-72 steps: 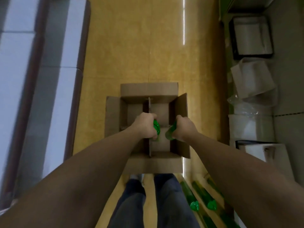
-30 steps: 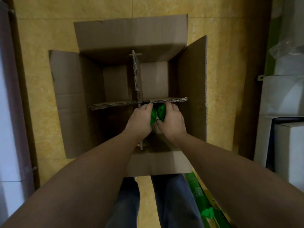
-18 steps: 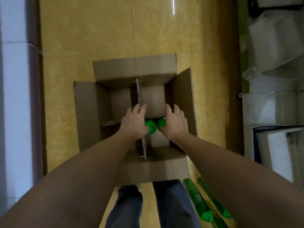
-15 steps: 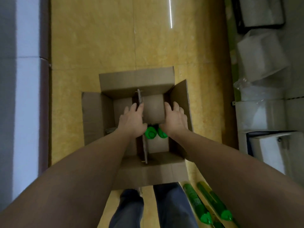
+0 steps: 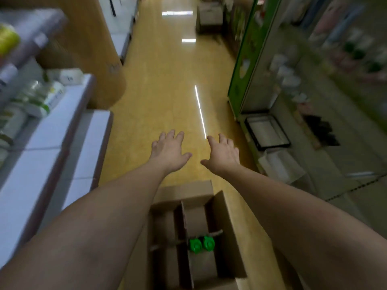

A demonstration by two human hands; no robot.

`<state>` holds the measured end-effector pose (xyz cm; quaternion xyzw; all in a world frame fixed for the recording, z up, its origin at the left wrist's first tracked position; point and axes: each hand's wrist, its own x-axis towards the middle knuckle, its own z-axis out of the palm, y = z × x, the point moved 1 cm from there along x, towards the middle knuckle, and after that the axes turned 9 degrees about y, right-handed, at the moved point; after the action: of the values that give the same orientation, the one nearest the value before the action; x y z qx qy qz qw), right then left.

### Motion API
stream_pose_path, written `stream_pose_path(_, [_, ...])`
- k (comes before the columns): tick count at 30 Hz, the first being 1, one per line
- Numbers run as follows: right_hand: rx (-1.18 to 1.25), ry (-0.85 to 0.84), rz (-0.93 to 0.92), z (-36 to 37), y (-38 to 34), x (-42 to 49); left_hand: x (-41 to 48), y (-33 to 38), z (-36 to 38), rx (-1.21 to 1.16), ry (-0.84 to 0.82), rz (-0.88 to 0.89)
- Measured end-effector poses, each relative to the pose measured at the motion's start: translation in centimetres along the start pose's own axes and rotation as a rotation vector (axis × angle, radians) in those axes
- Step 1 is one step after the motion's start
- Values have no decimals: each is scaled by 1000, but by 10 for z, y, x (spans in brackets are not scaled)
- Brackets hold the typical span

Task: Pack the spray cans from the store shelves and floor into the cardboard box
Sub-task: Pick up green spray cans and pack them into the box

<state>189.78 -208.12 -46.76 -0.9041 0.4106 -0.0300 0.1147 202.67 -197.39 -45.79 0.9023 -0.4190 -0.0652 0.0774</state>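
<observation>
floor (image 5: 167,91): a glossy yellow-tan shop aisle runs from the bottom of the frame up to the top centre, with a thin white streak of reflected light right of centre.
left shelving (image 5: 41,147): white stepped shelves fill the left edge; blurred packets and bottles in white and green sit at the upper left.
right shelving (image 5: 247,65): a green-edged unit stands at the upper right, its goods too blurred to tell.
arms: two bare forearms come in from the lower corners and meet towards the middle of the frame.
cardboard box (image 5: 228,237): an open brown box on the floor at the bottom centre, flaps out, split by crossed cardboard dividers (image 5: 184,218) into compartments.
left hand (image 5: 169,150): middle of the frame, back of the hand up, above the box in the picture; fingers straight and spread apart, holding nothing.
right hand (image 5: 223,153): just beside the left hand, not touching it; fingers spread apart, thumb pointing inwards, holding nothing.
black-framed tray (image 5: 267,132): lies low at the foot of the right shelving, right of the hands.
spray cans (image 5: 202,244): two stand upright side by side inside the box, only their bright green caps showing, in the lower right compartment, tight under the cross divider and beside the long one, well apart from both hands.
</observation>
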Motion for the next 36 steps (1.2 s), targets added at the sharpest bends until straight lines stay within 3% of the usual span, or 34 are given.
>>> stream_pose_path(7, [-29,209,53,-158,-15,-40,-20,48,-140,-9,204,161])
stream_pose_path(15, [-22,406,216,-285,24,-130,-69,150,-234,-49,312,434])
stream_pose_path(24, [-82,531,442,-352,106,-275,-171,284,-259,-68,326,729])
stream_pose_path(36, [-114,644,698,-388,197,-509,-376,422,-248,-128,305,1050])
